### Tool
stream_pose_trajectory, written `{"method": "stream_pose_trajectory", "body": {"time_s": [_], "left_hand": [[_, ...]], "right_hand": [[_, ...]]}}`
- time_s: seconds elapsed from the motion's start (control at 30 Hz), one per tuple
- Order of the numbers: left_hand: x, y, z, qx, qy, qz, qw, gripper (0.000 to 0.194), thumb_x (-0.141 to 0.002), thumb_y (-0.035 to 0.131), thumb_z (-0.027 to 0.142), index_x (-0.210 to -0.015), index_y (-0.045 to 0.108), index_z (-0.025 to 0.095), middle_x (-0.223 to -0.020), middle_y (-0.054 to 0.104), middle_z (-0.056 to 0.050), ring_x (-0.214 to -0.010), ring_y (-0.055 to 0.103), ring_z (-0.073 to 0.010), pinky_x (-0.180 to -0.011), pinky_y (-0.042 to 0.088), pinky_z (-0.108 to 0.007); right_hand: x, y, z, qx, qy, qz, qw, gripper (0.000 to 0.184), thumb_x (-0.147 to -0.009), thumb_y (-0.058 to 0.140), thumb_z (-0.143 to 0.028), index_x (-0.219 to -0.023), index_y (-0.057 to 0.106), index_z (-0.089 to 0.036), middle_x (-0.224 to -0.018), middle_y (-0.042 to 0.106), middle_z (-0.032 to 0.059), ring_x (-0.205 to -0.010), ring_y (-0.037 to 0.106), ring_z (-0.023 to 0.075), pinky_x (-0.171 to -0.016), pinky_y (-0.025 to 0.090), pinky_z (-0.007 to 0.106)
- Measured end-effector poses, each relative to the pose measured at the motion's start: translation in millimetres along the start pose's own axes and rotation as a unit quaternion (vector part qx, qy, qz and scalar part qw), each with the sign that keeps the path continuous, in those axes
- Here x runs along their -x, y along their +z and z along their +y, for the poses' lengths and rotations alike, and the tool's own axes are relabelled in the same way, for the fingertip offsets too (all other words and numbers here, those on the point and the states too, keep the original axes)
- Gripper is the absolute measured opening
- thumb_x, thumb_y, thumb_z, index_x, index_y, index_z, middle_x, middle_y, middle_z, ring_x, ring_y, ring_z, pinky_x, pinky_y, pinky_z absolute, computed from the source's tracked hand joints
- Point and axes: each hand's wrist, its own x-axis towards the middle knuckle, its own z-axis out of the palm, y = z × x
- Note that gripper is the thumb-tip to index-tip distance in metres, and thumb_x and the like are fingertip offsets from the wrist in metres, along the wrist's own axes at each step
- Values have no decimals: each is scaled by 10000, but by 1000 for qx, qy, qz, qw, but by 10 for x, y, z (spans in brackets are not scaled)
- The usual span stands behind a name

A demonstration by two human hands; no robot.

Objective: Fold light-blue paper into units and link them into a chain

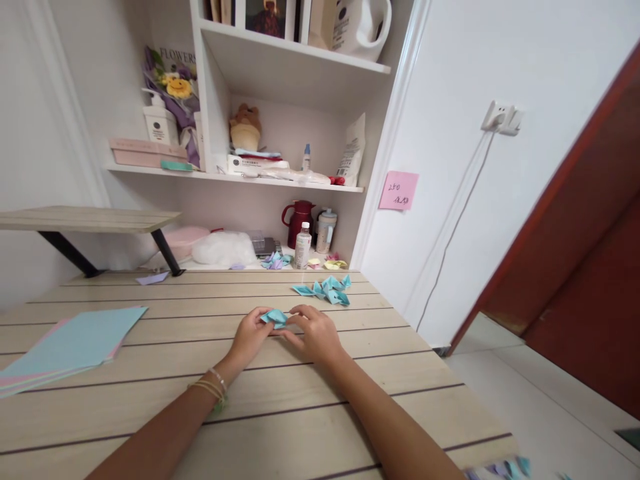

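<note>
A small light-blue folded paper boat [275, 318] is held just above the slatted wooden table, near its middle. My left hand [251, 335] pinches its left end between thumb and fingers. From the other side, my right hand [315, 332] has its curved fingers and thumb at the boat's right end, touching it. The undersides of the fingers are partly hidden. Beyond my right hand lies a group of similar blue folded paper pieces [330, 289]. To the left, a stack of coloured paper sheets [80, 341] rests on the table, blue on top with pink beneath.
A clear bottle [302, 247] stands at the table's back edge, before a dark red jug [300, 223]. Left of it are more folded papers [276, 261]. A small raised stand [90, 219] occupies the back left. More folded pieces [503, 469] show low at the right.
</note>
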Motion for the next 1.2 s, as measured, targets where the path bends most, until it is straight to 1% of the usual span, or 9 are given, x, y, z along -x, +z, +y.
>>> {"method": "stream_pose_trajectory", "body": {"time_s": [0.1,0.23,0.33,0.43,0.57,0.73,0.83,1.1,1.2], "left_hand": [[17,8,-4,6,-22,-35,999,290,-603,687,170,-874,590,143,-735,675,-33,-690,648,-176,-673,524,-304],[62,34,30,-9,-31,-111,993,388,-576,715,156,-950,616,123,-826,693,-72,-769,644,-193,-733,501,-310],[77,36,52,-14,-33,-143,989,449,-572,719,141,-1007,615,100,-839,695,-89,-789,637,-198,-760,487,-320],[69,24,33,-12,-48,-151,987,477,-566,728,146,-1026,614,85,-862,695,-107,-769,637,-193,-766,485,-334],[45,7,-11,20,-79,-133,988,507,-522,758,156,-1008,630,90,-860,696,-104,-748,639,-192,-751,492,-337],[43,6,13,52,-109,-134,984,462,-529,758,176,-971,648,99,-785,697,-77,-731,638,-181,-715,503,-312],[55,12,36,52,-105,-139,983,462,-519,755,159,-964,651,89,-778,695,-78,-716,636,-176,-702,506,-310],[79,29,25,-28,-40,-166,985,439,-575,677,93,-1012,632,89,-830,700,-89,-677,631,-144,-689,501,-273],[94,41,17,-66,-12,-152,986,455,-583,695,132,-1030,619,92,-864,695,-97,-670,632,-143,-695,504,-279]], "right_hand": [[-14,-9,-42,12,28,23,999,174,-783,562,-304,-911,622,-203,-909,597,76,-834,516,205,-726,402,307],[-27,31,-41,34,1,7,999,139,-772,544,-193,-873,638,-205,-815,603,67,-793,491,204,-715,381,314],[-17,85,-1,31,-17,7,999,128,-762,540,-161,-830,643,-196,-760,610,57,-772,486,197,-696,366,303],[1,124,43,29,-30,8,999,97,-772,547,-176,-795,639,-194,-727,617,44,-739,486,182,-670,344,291],[19,143,59,55,-38,13,998,84,-780,556,-195,-744,631,-188,-655,608,32,-698,487,168,-653,300,295],[15,125,12,55,-52,28,997,126,-815,511,-179,-831,634,-203,-653,618,19,-689,489,157,-654,272,296],[8,119,-15,44,-47,22,998,114,-806,526,-183,-814,638,-206,-688,631,24,-712,494,162,-658,272,296],[24,167,-60,-4,72,-13,997,106,-774,540,-140,-746,629,-191,-758,653,43,-766,524,183,-703,317,294],[25,168,-70,-53,131,-7,990,125,-760,541,-122,-733,634,-200,-767,666,28,-763,544,181,-723,336,292]]}}
